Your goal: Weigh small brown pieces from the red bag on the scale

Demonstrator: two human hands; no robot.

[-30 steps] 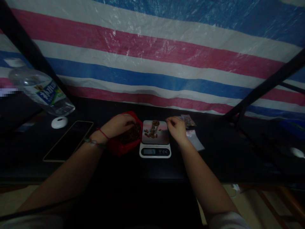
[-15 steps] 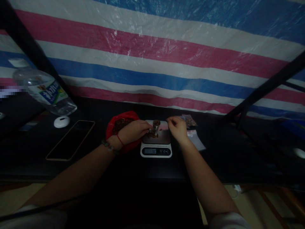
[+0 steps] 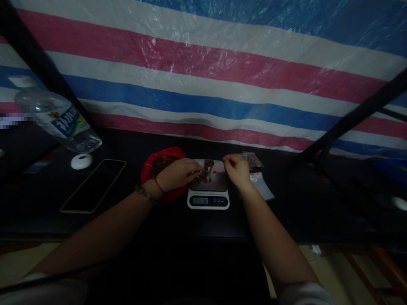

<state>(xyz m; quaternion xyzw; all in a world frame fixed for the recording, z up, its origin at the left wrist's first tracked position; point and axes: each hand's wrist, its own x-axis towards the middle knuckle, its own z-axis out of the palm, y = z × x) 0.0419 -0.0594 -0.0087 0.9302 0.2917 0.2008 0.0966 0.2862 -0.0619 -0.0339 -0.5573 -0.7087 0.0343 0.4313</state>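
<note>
A white kitchen scale (image 3: 208,200) with a lit display stands in front of me. On its plate are a small clear cup (image 3: 208,166) with brown contents and several loose brown pieces (image 3: 203,179), too small to name. My left hand (image 3: 179,173) reaches over a red bag (image 3: 146,167) of similar pieces, its fingers pinched together above the plate's left side. Whatever those fingertips hold is hidden. At the plate's right edge rests my right hand (image 3: 238,169), fingers curled in; I cannot see anything in them.
Right of the scale lie a small filled clear bag (image 3: 253,160) and a flat pale bag (image 3: 262,186). On the left are a phone (image 3: 94,186), a white round case (image 3: 82,161) and a tilted plastic bottle (image 3: 59,116). A striped sheet (image 3: 203,80) hangs behind the black table.
My left fingertips have shifted slightly over the loose pieces at the plate's left side. My right hand has stayed at the scale's right edge.
</note>
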